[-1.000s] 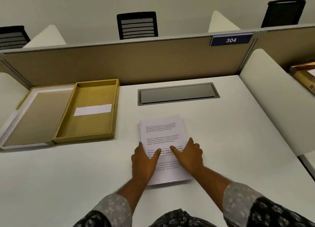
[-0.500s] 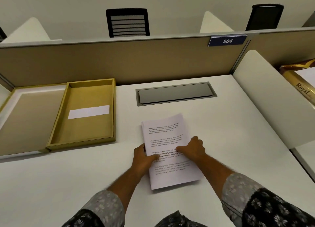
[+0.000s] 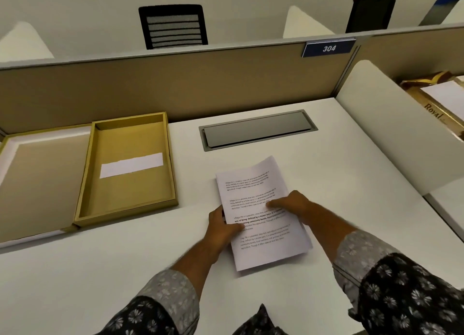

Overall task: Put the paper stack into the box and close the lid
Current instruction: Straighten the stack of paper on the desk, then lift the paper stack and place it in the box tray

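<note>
A stack of printed white paper (image 3: 253, 184) is in the middle of the white desk, its far end raised a little off the surface. My left hand (image 3: 222, 225) grips the stack's left edge, thumb on top. My right hand (image 3: 293, 204) grips its right edge, thumb lying across the page. To the left stands the open gold box (image 3: 86, 184), with a white paper strip (image 3: 131, 165) on its floor. Its lid (image 3: 37, 181) lies flat and open further left, inner side up.
A grey cable hatch (image 3: 258, 128) is set into the desk behind the stack. A tan partition (image 3: 175, 83) with a "304" sign (image 3: 329, 48) closes the back. A white divider (image 3: 391, 126) bounds the right side; another gold box (image 3: 437, 103) sits beyond it.
Both hands went from lying flat on the stack to gripping its side edges. The stack's far end has come up off the desk and turned slightly.
</note>
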Action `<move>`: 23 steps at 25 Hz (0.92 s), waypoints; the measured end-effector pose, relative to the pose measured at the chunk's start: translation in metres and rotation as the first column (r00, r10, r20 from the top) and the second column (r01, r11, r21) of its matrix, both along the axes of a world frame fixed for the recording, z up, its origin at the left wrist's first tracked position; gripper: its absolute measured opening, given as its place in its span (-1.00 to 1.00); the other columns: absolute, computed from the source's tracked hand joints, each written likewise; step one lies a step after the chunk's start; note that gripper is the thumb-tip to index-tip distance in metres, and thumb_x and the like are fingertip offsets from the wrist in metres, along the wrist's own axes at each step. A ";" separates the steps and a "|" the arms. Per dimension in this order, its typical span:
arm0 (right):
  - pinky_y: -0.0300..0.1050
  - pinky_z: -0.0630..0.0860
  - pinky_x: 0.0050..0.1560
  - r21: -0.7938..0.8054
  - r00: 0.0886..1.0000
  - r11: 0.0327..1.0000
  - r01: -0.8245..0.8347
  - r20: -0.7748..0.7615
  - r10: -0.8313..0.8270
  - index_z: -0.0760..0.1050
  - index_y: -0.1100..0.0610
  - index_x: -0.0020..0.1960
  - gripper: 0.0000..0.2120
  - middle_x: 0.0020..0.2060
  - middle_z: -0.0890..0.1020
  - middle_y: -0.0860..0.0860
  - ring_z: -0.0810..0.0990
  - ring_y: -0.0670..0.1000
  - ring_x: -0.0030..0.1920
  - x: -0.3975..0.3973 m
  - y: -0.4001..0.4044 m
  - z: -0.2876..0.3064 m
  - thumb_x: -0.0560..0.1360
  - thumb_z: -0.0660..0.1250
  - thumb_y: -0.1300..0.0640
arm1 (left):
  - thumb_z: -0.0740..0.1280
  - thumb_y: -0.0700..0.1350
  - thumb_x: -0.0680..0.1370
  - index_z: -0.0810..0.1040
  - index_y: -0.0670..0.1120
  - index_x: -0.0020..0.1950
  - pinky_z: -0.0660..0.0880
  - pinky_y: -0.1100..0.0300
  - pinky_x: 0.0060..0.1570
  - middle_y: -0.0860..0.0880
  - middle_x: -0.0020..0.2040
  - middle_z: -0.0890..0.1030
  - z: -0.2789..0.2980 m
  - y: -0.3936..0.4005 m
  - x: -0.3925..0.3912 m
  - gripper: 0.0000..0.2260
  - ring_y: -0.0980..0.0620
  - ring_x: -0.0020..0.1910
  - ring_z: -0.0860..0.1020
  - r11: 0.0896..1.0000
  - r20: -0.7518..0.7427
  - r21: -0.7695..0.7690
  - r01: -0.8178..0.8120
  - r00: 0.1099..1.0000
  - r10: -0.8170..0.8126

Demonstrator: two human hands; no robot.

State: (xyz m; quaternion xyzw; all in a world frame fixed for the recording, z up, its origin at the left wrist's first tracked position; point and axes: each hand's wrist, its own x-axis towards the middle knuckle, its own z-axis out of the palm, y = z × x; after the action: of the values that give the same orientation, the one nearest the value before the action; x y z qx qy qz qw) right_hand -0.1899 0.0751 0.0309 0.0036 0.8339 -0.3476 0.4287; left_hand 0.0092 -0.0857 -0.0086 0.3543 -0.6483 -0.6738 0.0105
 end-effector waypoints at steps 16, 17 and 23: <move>0.03 0.74 0.10 -0.473 0.955 0.858 -0.198 -0.291 0.060 0.39 -0.04 0.44 -0.52 0.30 0.63 -0.01 0.71 0.01 0.14 0.028 0.055 0.016 0.59 0.44 0.17 | 0.55 -0.29 0.49 0.49 0.08 0.30 0.67 0.19 0.00 0.03 0.24 0.64 0.023 0.024 -0.001 -0.50 0.03 0.17 0.66 0.982 -0.020 0.040 -0.183 0.983 0.184; 0.05 0.75 0.08 -0.524 0.956 0.831 -0.189 -0.290 0.034 0.41 -0.06 0.43 -0.54 0.28 0.64 -0.02 0.72 0.02 0.14 0.030 0.062 0.023 0.59 0.44 0.18 | 0.57 -0.27 0.47 0.45 0.09 0.35 0.66 0.05 0.14 0.03 0.28 0.64 0.026 0.026 0.002 -0.44 -0.01 0.23 0.65 0.970 -0.038 0.049 -0.238 0.970 0.239; -0.09 0.72 0.06 -0.786 0.946 0.583 -0.204 -0.311 -0.087 0.42 -0.05 0.31 -0.65 0.14 0.63 -0.20 0.68 -0.01 0.16 0.043 0.091 0.058 0.63 0.38 0.26 | 0.57 -0.31 0.41 0.48 -0.12 0.40 0.64 -0.11 0.20 -0.13 0.23 0.73 0.091 0.048 0.009 -0.41 -0.16 0.21 0.70 0.907 -0.291 0.046 -0.420 0.863 0.414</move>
State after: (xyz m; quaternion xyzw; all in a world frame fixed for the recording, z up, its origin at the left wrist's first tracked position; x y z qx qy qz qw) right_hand -0.1471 0.1663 0.0894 -0.2756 0.6404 -0.6700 0.2550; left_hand 0.0184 -0.0376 0.0819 0.3817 -0.5539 -0.6945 0.2551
